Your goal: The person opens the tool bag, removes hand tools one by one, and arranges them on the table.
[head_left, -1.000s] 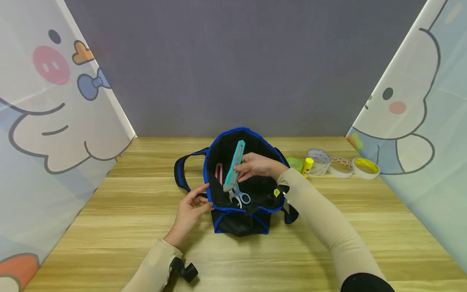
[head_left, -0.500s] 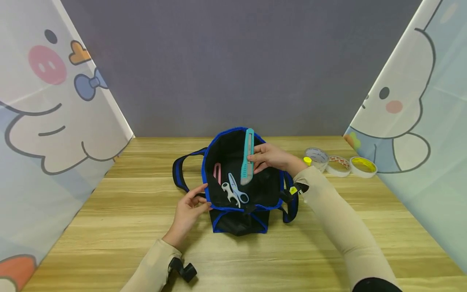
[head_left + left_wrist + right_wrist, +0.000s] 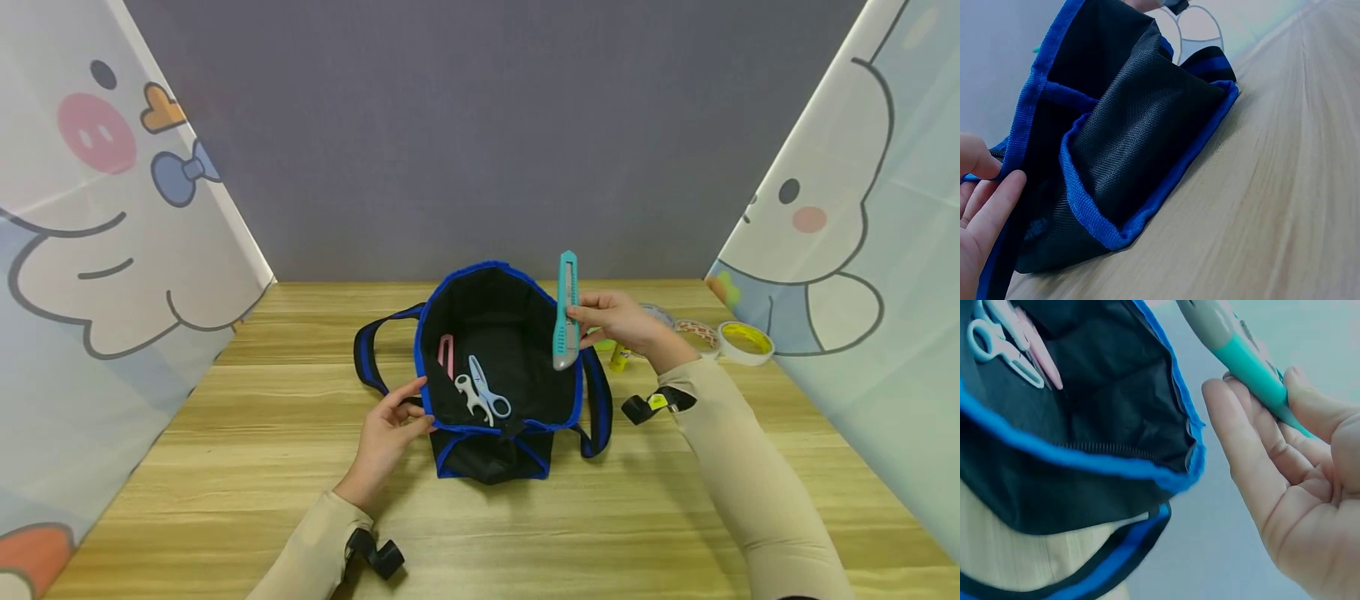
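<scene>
A black bag [image 3: 491, 454] with blue trim stands with its mouth open on the wooden table. My left hand [image 3: 386, 442] pinches the bag's left rim between thumb and fingers; the left wrist view shows the thumb and a finger at the blue edge [image 3: 1021, 125]. At the bag's right rim, my right hand [image 3: 622, 321] holds a teal utility knife [image 3: 566, 312] upright, pinched by thumb and fingers. Inside the bag lie light blue scissors [image 3: 489, 390], a white tool with a notched end [image 3: 472, 398] and a slim pink item [image 3: 446, 357].
To the right stand a glue stick [image 3: 619, 358] with yellow on it and several tape rolls, among them a white roll with a yellow inside [image 3: 746, 343]. The right hand partly covers some rolls. Strap loops [image 3: 596, 408] stick out on both sides of the bag.
My right hand has carried the utility knife rightward from over the bag's middle to its right rim, uncovering the scissors and white tool. The left hand stays on the rim.
</scene>
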A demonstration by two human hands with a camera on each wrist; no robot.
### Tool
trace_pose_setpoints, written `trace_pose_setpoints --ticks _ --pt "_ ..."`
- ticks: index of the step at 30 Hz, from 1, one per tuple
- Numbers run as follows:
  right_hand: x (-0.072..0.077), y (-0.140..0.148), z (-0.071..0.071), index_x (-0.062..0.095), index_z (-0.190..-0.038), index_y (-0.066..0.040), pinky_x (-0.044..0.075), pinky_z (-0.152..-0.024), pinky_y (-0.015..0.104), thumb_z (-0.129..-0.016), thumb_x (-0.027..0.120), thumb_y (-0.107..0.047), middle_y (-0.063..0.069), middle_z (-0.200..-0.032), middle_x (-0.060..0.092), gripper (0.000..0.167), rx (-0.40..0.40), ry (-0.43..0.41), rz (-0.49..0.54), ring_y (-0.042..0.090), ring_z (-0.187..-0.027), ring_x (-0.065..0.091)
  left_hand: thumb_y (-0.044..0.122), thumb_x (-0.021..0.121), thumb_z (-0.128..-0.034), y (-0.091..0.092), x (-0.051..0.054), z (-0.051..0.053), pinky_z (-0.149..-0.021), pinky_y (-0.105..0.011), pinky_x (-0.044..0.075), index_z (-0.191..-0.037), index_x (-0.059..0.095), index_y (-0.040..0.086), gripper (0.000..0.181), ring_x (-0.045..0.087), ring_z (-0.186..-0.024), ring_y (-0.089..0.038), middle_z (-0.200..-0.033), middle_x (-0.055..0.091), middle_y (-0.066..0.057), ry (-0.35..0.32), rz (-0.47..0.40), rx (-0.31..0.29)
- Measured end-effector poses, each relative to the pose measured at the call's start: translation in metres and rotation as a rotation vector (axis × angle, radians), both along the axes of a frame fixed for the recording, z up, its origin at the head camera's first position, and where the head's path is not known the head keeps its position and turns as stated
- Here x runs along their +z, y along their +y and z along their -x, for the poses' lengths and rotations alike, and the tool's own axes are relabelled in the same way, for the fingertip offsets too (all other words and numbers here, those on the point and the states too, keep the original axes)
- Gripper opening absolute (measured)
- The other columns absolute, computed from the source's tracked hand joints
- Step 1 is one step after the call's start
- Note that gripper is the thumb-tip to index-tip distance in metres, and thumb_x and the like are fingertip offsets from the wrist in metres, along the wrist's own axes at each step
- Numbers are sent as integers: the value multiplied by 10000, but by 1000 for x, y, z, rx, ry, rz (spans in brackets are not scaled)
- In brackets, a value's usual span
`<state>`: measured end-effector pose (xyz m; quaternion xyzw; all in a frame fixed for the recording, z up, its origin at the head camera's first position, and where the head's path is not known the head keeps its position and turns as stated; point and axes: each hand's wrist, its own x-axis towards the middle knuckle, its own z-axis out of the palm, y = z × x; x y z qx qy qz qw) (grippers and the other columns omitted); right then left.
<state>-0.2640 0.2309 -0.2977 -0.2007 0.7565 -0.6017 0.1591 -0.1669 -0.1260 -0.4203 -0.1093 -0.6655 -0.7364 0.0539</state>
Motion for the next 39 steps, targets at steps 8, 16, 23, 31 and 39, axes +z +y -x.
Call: trace_pose_setpoints --ticks 8,16,23,31,39 --pt "-1 20 -21 694 -927 -92 622 -718 343 -1050 497 -99 29 -809 660 232 -27 42 -9 154 -769 646 -199 631 -836 0 -1 0 -729 -273 616 -1375 518 -107 558 622 -818 -122 -1239 529 -208 -14 -8 1" --pt "-14 44 -37 717 -920 -126 624 -692 327 -1044 505 -75 1 -809 649 251 7 89 18 138 -763 649 -205 623 -837 1 -1 0 -726 -277 618 -1379 514 -105 561 622 -818 -120 -1237 518 -221 -15 -7 -2" --pt "-28 65 -49 741 -993 -158 625 -691 320 -1043 501 -61 -4 -847 683 264 31 46 73 125 -780 661 -230 608 -819 2 -2 1 -724 -266 615 -1385 506 -106 589 615 -818 -88 -1249 501 -240 -15 -9 -3" --pt "-50 93 -57 743 -966 -186 622 -685 300 -1044 496 -58 -29 -827 683 289 60 -30 20 113 -770 661 -235 602 -820 1 -1 1 -726 -261 614 -1386 503 -109 588 612 -816 -88 -1259 490 -245 -17 -17 -3" --pt "-72 118 -61 736 -984 -158 621 -682 289 -1048 494 -73 -13 -810 704 263 99 -202 -36 114 -731 677 -236 597 -825 1 0 0 -724 -257 613 -1389 493 -117 586 613 -812 -84 -1269 485 -266 -8 -10 -5"
